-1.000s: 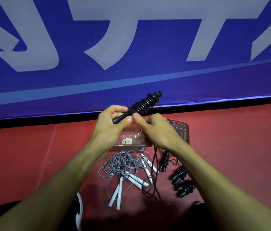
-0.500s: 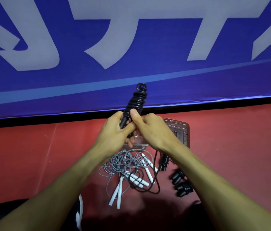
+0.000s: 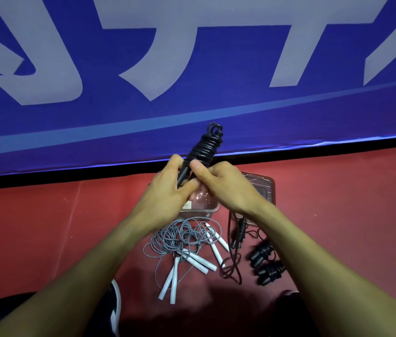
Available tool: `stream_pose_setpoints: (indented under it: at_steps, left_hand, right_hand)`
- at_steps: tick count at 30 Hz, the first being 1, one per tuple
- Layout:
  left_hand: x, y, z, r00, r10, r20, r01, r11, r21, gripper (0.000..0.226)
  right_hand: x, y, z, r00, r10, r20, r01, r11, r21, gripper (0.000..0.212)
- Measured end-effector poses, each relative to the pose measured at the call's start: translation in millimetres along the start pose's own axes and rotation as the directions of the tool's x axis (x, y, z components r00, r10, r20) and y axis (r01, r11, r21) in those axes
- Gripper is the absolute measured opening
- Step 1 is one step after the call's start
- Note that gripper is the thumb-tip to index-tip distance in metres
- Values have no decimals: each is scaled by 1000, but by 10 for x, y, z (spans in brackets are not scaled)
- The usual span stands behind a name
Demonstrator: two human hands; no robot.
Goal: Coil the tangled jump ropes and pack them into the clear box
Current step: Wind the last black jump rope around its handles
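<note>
On the red floor at far left nothing but a dark shoe (image 3: pixel 115 310) edge shows near the bottom; moving right, the tangled grey rope (image 3: pixel 180 235) with white handles (image 3: pixel 171 282) lies loose just below the clear box (image 3: pixel 204 207), not yet coiled. Above it the left hand (image 3: pixel 165 190) curls round the lower end of the black handle (image 3: pixel 184 173), fingers wrapped tight on it. Black rope coil (image 3: pixel 205 148) is wound up the handle toward a loose loop at the top. Right hand (image 3: pixel 226 186) pinches the same handle just under the coil, thumb on top, fingers closed on it and touching the left hand. Clear box sits mostly hidden behind both hands, its lid (image 3: pixel 264 190) lying flat just to the right. Slack black rope (image 3: pixel 231 261) hangs down from the right wrist to the floor, beside three black wrapped bundles (image 3: pixel 268 265). Risks, judged: top loops look loose and could slide off the handle end if the pinch relaxes; the trailing slack could snag the grey tangle or drag a finished bundle; box content cannot be told, so fit is uncertain.
</note>
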State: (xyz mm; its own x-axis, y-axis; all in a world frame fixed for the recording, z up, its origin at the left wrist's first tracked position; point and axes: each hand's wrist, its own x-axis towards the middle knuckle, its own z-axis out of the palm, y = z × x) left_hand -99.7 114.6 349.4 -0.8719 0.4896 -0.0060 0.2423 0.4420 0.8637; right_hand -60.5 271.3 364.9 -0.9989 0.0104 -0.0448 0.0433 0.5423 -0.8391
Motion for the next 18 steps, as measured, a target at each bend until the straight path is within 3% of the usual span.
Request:
stream_pose_setpoints:
  at_steps: [6, 9, 11, 13, 16, 18]
  left_hand:
    - [-8, 71, 14, 998, 19, -53, -13, 994, 111, 20]
    - [-4, 26, -22, 999, -20, 24, 23, 993, -118, 12]
    - [-12, 2, -34, 998, -38, 52, 52, 955, -292, 19]
    - [-37, 10, -14, 997, -35, 65, 54, 946, -320, 24]
    - [-54, -9, 33, 998, 21, -51, -22, 999, -23, 24]
    - [-39, -44, 34, 989, 104, -103, -83, 979, 184, 30]
  right_hand:
    - [13, 17, 96, 996, -24, -81, 19, 998, -61, 66]
    - [38, 47, 107, 997, -44, -65, 39, 996, -75, 62]
    - [58, 60, 88, 996, -52, -68, 48, 997, -63, 60]
    - [65, 70, 80, 997, -24, -75, 17, 995, -94, 62]
    - [39, 68, 95, 995, 89, -52, -97, 983, -155, 78]
    - [10, 55, 105, 992, 121, -47, -127, 981, -147, 85]
